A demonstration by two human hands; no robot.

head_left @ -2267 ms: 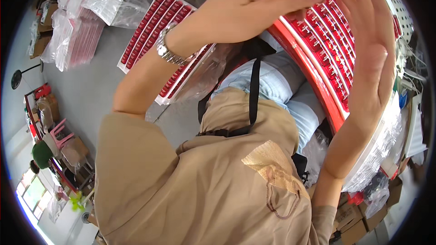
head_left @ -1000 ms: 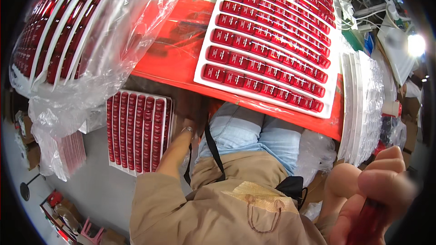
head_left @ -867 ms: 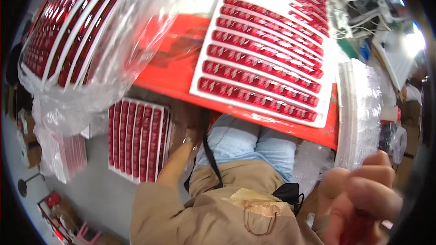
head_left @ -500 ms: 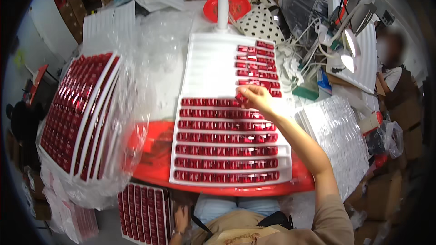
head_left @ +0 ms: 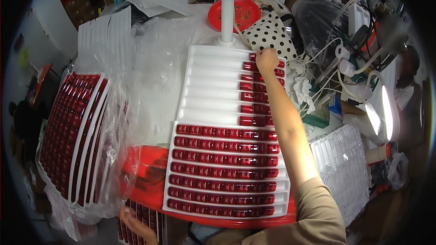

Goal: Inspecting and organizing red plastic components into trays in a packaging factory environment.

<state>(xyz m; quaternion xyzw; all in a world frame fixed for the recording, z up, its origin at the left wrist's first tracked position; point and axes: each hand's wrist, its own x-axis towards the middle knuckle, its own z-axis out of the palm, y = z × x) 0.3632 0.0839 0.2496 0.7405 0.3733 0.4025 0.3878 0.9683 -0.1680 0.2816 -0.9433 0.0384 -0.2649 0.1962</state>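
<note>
My right hand (head_left: pixel 267 61) is closed over the top right of the far white grooved tray (head_left: pixel 211 79). Its fingertips are hidden against the top row of small glossy red pieces (head_left: pixel 247 96), so what they pinch does not show. Red pieces fill only the right part of that tray's grooves. Overlapping its near end lies a second white tray (head_left: pixel 287 186) with rows of red pieces (head_left: pixel 222 172) along every groove. Below the table's left edge, my left hand (head_left: pixel 134 224) has its fingers stretched out over another tray of red pieces (head_left: pixel 152 218), holding nothing visible.
A plastic-wrapped stack of filled trays (head_left: pixel 72 136) leans at the left. A white post (head_left: pixel 227 13), a red dish (head_left: pixel 245 13) and a dotted pouch (head_left: pixel 272 31) stand behind. Lamps (head_left: pixel 381 113), cables and clear plastic trays (head_left: pixel 340 163) crowd the right. The table (head_left: pixel 150 190) is red in front.
My right hand, pinching a red piece before, has moved away to the far tray's top right. My left hand has shifted left and forward over the lower tray. The view has tilted.
</note>
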